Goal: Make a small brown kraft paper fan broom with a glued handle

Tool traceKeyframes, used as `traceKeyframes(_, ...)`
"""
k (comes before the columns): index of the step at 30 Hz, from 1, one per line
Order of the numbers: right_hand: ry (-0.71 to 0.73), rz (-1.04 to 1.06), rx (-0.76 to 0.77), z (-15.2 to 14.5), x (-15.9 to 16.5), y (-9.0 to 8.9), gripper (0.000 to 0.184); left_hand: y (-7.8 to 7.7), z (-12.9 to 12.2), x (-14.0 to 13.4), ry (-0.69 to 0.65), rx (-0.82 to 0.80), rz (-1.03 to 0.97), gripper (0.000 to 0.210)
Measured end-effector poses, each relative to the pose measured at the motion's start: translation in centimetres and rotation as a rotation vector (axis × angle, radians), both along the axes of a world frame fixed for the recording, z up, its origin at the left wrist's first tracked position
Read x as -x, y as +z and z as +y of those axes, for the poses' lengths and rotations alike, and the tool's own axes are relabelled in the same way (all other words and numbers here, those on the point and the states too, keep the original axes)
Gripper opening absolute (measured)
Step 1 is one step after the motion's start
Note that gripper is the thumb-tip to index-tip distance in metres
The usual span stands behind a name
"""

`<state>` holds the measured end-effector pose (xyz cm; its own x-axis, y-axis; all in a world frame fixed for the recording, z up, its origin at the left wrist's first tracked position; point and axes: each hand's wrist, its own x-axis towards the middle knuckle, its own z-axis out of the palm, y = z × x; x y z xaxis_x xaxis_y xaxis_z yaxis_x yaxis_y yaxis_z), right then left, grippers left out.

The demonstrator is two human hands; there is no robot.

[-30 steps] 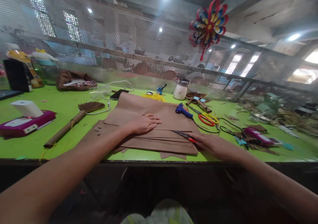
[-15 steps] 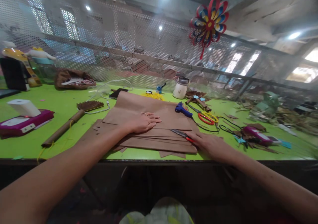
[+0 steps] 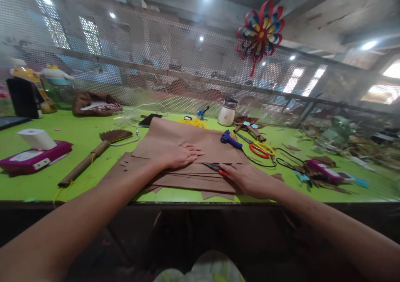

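My left hand (image 3: 183,156) lies flat on a large sheet of brown kraft paper (image 3: 165,135), its fingers stretched to the right. The sheet's far left corner curls up. In my right hand (image 3: 242,177) is a dark utility knife (image 3: 215,168) with red on its handle, its tip pointing left along the sheet's near edge, just below my left fingertips. Whether the blade lies inside a fold of the paper I cannot tell. More brown sheets (image 3: 187,184) are stacked beneath. A blue hot glue gun (image 3: 229,139) rests by the paper's right side.
Scissors with red and yellow handles (image 3: 260,149) lie right of the paper. At the left are a rolled brown paper stick (image 3: 84,165) and a magenta power strip (image 3: 40,159); another magenta strip (image 3: 325,171) sits right among cords and scraps. A white jar (image 3: 227,114) stands behind.
My right hand has slid the knife leftward along the paper's near edge, closer to my left hand. My left hand stays pressed on the sheet. The view has shifted slightly.
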<state>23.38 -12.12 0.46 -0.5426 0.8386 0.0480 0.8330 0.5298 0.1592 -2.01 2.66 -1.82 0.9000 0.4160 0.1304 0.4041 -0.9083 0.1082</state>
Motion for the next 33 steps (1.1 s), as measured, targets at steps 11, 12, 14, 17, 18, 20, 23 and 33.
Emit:
traceKeyframes(11, -0.020, 0.019, 0.015, 0.2, 2.3, 0.2, 0.044, -0.1, -0.1, 0.0, 0.063, 0.028, -0.007, 0.046)
traceKeyframes(12, -0.018, 0.023, 0.022, 0.2, 2.6, 0.3, 0.043, -0.1, 0.0, 0.0, 0.064, 0.026, -0.007, 0.046)
traceKeyframes(14, -0.008, 0.029, 0.036, 0.3, 3.2, 0.5, 0.042, -0.2, 0.1, 0.0, 0.037, 0.019, -0.010, 0.046)
traceKeyframes(17, 0.003, 0.042, 0.052, 0.3, 4.2, 0.8, 0.041, -0.1, 0.1, -0.1, -0.013, 0.010, -0.006, 0.046)
traceKeyframes(18, 0.008, 0.048, 0.053, 0.3, 4.5, 0.9, 0.040, -0.1, 0.1, -0.1, -0.017, 0.010, 0.000, 0.046)
traceKeyframes(20, 0.020, 0.059, 0.050, 0.3, 5.1, 0.9, 0.039, 0.1, 0.0, -0.1, -0.010, 0.016, 0.012, 0.046)
traceKeyframes(23, 0.028, 0.059, 0.035, 0.4, 5.8, 0.7, 0.038, 0.1, 0.0, 0.0, -0.001, 0.040, 0.013, 0.045)
traceKeyframes(33, -0.041, 0.042, 0.015, 0.3, 6.5, 0.4, 0.038, 0.4, 1.2, 1.5, 0.075, 0.149, -0.334, 0.034)
